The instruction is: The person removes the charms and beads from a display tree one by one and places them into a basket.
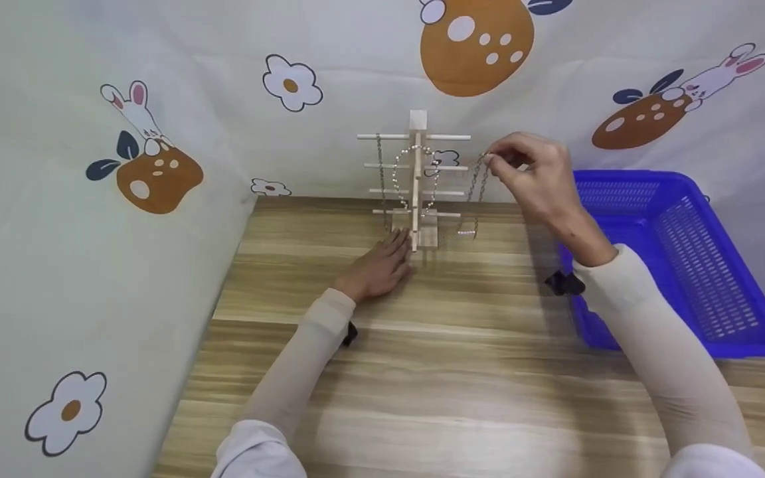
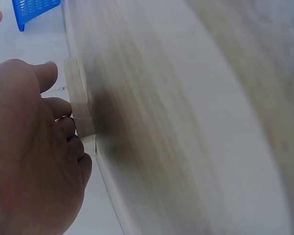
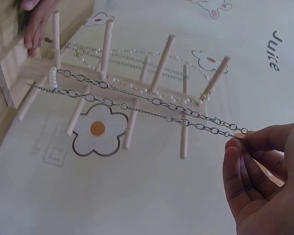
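Observation:
A wooden stand with several horizontal pegs (image 1: pixel 418 121) stands upright against the back of the table. My left hand (image 1: pixel 379 269) rests at its base, fingers extended; the left wrist view shows the fingertips right at the wooden base (image 2: pixel 80 103). To the right of the pegs, my right hand (image 1: pixel 535 176) pinches the top of a silver chain necklace (image 3: pixel 186 110) between thumb and fingers. It hangs in a long loop with a short row of white beads (image 1: pixel 467 233) at the bottom. A beaded necklace (image 1: pixel 396 174) and another chain (image 1: pixel 382 176) hang on the stand.
A blue plastic basket (image 1: pixel 721 265) with perforated sides stands on the table at the right, under my right forearm. Patterned cloth (image 1: pixel 223 265) with rabbits and flowers hangs behind and to the left of the wood-grain table (image 1: pixel 422 372).

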Tool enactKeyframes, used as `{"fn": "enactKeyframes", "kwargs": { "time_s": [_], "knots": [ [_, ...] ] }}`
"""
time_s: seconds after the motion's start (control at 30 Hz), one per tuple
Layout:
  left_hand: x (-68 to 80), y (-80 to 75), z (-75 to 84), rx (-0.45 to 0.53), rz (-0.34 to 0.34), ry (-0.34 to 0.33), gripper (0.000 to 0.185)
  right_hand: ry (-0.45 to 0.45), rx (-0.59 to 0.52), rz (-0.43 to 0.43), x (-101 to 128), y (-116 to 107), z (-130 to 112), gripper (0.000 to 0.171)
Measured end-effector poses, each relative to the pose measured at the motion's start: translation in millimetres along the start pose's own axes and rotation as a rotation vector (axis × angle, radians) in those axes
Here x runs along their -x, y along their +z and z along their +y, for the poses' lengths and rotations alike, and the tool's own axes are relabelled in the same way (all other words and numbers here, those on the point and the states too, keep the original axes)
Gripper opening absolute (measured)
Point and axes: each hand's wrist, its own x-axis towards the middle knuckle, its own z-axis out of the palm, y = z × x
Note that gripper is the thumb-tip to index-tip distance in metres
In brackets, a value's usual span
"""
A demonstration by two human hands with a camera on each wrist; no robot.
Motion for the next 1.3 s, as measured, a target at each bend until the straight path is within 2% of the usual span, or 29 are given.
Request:
{"fn": "enactKeyframes", "kwargs": {
  "time_s": [0.37, 0.57, 0.83, 1.3],
  "knots": [
    [0.0, -1.5, 0.6, -0.030, -0.019, -0.018, 0.066, -0.038, 0.030, 0.067, -6, -26, 9, 0.008],
    [0.2, -3.0, 1.2, -0.057, -0.006, -0.001, 0.065, -0.008, 0.069, 0.104, -6, -35, 10, 0.009],
    [-0.3, -2.4, 0.7, -0.044, -0.005, -0.006, 0.064, 0.021, 0.104, 0.142, -8, -49, 11, 0.009],
    [1.6, -3.2, 2.5, -0.033, -0.022, -0.006, 0.062, 0.072, 0.201, 0.208, -3, -75, 28, 0.010]
  ]
}}
